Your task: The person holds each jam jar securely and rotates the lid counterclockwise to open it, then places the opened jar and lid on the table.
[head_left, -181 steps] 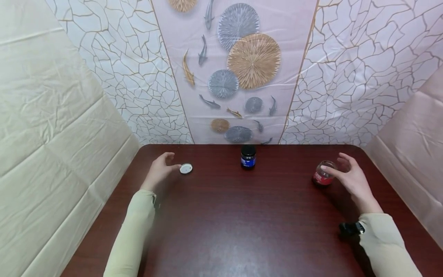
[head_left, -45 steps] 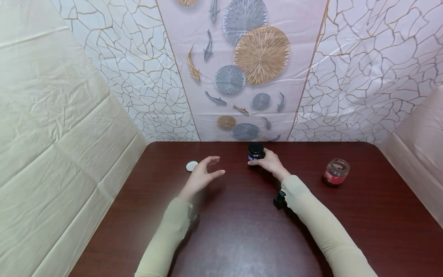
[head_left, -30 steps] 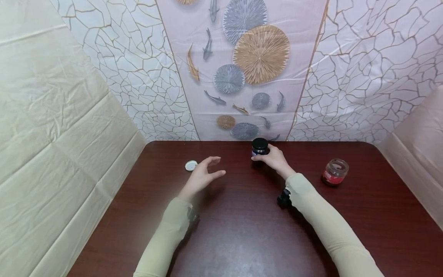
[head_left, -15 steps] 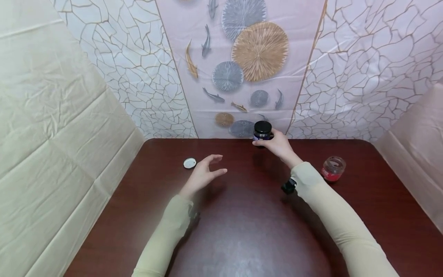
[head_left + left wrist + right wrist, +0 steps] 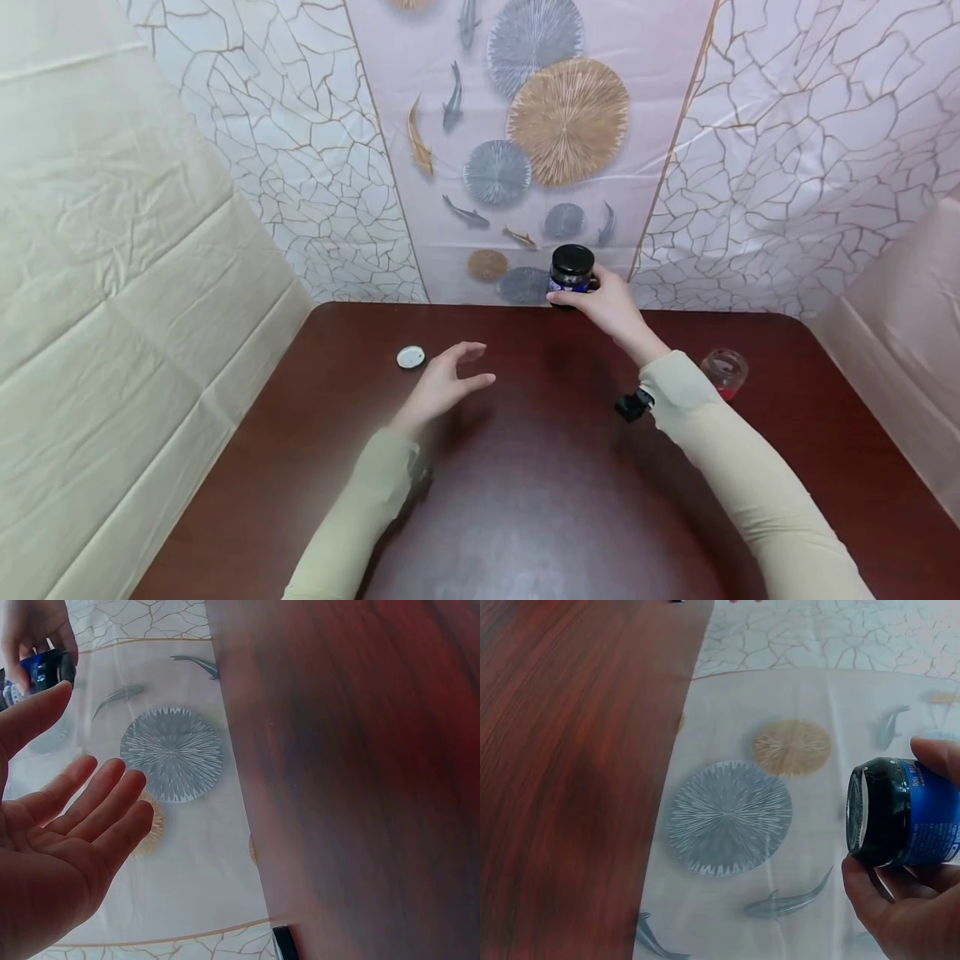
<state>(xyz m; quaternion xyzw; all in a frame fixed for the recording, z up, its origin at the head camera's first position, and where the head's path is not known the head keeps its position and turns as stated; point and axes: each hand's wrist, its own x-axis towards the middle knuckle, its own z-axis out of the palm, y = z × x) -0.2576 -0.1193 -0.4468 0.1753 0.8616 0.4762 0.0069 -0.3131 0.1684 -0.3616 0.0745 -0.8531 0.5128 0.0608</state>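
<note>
My right hand (image 5: 618,308) grips a dark jar (image 5: 572,271) with a black lid and a blue label, raised above the back edge of the table. In the right wrist view the jar (image 5: 900,814) shows its base, with the thumb on one side and fingers on the other. My left hand (image 5: 442,383) hovers over the table with its fingers relaxed and nothing between them. Just to its left lies a white round lid (image 5: 410,357), inner side up. At the right, behind my right sleeve, stands an uncapped glass jar (image 5: 725,368) with a red label, partly hidden.
The dark red-brown wooden table (image 5: 517,500) ends at a patterned cloth backdrop (image 5: 487,108). Cream cloth walls (image 5: 150,250) rise on the left and right. A black wrist camera (image 5: 633,405) sits under my right wrist.
My right hand has let go of the red-labelled jar, taken hold of the blue-labelled jar and lifted it off the table. My left hand has moved right, away from the white lid.
</note>
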